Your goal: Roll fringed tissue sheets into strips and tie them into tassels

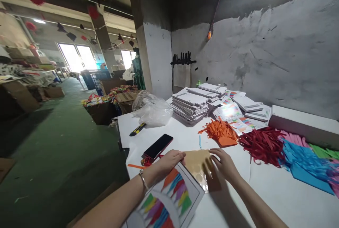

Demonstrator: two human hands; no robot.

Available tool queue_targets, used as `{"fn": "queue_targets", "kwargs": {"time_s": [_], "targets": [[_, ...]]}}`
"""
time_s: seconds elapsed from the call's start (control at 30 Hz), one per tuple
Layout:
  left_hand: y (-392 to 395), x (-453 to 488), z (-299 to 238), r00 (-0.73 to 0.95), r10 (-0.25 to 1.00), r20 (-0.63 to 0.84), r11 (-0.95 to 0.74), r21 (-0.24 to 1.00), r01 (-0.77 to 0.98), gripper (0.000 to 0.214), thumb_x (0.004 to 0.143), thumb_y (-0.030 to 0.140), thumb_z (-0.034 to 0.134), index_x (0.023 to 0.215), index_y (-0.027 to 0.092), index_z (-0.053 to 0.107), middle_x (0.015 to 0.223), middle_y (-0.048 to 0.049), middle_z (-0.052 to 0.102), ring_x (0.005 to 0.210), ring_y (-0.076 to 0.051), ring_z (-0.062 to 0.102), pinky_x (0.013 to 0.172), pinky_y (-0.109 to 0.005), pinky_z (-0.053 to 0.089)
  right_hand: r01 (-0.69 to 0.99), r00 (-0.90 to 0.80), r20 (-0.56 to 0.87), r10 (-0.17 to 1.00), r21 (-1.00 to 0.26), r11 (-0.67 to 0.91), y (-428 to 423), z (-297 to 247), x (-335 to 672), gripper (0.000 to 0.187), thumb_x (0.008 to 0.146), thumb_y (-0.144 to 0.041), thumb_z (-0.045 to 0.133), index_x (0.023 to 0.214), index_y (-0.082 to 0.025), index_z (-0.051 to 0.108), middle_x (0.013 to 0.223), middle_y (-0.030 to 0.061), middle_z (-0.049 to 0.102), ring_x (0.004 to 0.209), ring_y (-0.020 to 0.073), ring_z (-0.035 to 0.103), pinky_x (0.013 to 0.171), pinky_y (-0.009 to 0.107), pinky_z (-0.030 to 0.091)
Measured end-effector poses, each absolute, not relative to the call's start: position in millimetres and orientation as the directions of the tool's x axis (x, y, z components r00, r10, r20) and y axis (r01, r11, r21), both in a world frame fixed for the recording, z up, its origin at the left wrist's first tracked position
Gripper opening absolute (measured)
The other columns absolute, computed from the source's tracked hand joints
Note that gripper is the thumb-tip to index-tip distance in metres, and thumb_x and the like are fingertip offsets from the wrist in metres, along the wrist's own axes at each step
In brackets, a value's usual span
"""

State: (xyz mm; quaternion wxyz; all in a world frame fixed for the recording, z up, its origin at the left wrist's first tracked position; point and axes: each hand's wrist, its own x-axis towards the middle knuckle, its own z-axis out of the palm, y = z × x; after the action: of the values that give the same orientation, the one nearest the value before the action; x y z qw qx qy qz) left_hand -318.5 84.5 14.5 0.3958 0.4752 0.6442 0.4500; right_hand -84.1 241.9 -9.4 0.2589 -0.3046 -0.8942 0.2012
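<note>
My left hand (171, 161), with a bangle at the wrist, is closed on a printed card (182, 199) showing rows of multicoloured tassels. The card slants under my left forearm. Its upper edge overlaps a tan sheet of clear round stickers (196, 166), and my left thumb lies at the sheet's left side. My right hand (224, 164) has its fingertips bent at the sheet's upper right edge, seeming to grip it. A black phone (159, 146) lies beyond my left hand. A short blue strip (200, 142) is just past the sheet.
Stacked white cards (189, 104) stand at the back, beside loose printed cards (229, 111). Orange (219, 131), dark red (263, 145) and blue tassels (304, 157) line the right. A clear plastic bag (156, 109) and a yellow-black cutter (137, 129) sit near the table's left edge.
</note>
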Motion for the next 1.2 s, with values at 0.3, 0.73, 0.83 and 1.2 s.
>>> {"fn": "queue_targets", "kwargs": {"time_s": [0.3,0.73,0.83,1.2], "targets": [[144,-324,-21,-0.316,0.925,-0.212,0.351,0.795,0.494,0.03,0.098,0.038,0.062,0.117,0.015,0.064,0.119,-0.0085,0.067,0.104,-0.024,0.066,0.091,-0.046,0.055,0.523,-0.799,0.055,0.598,-0.426,0.738,287,-32,-159,0.025,0.096,-0.037,0.065,0.111,-0.017,0.066,0.113,0.0056,0.068,0.099,0.0197,0.067,0.089,0.042,0.055],[147,-321,-26,-0.312,0.933,-0.178,0.341,0.713,0.613,0.027,0.098,0.035,0.062,0.116,0.015,0.065,0.116,-0.0079,0.068,0.1,-0.023,0.067,0.088,-0.044,0.057,0.529,-0.79,0.133,0.599,-0.348,0.774,263,-33,-160,0.02,0.097,-0.034,0.064,0.107,-0.017,0.067,0.114,0.0055,0.068,0.108,0.0214,0.065,0.098,0.047,0.05],[146,-319,-25,-0.312,0.934,-0.174,0.338,0.711,0.617,0.027,0.098,0.035,0.062,0.115,0.015,0.065,0.115,-0.0077,0.068,0.1,-0.022,0.067,0.087,-0.043,0.057,0.524,-0.788,0.132,0.601,-0.368,0.768,264,-36,-159,0.02,0.097,-0.034,0.064,0.106,-0.016,0.067,0.113,0.0053,0.068,0.106,0.0211,0.065,0.097,0.046,0.052],[146,-319,-29,-0.293,0.943,-0.156,0.313,0.714,0.626,0.025,0.098,0.035,0.062,0.113,0.015,0.066,0.113,-0.0075,0.068,0.1,-0.022,0.068,0.088,-0.043,0.057,0.492,-0.79,0.096,0.606,-0.49,0.72,275,-49,-161,0.021,0.098,-0.036,0.064,0.105,-0.017,0.067,0.107,0.0044,0.068,0.092,0.017,0.067,0.084,0.038,0.057]]}}
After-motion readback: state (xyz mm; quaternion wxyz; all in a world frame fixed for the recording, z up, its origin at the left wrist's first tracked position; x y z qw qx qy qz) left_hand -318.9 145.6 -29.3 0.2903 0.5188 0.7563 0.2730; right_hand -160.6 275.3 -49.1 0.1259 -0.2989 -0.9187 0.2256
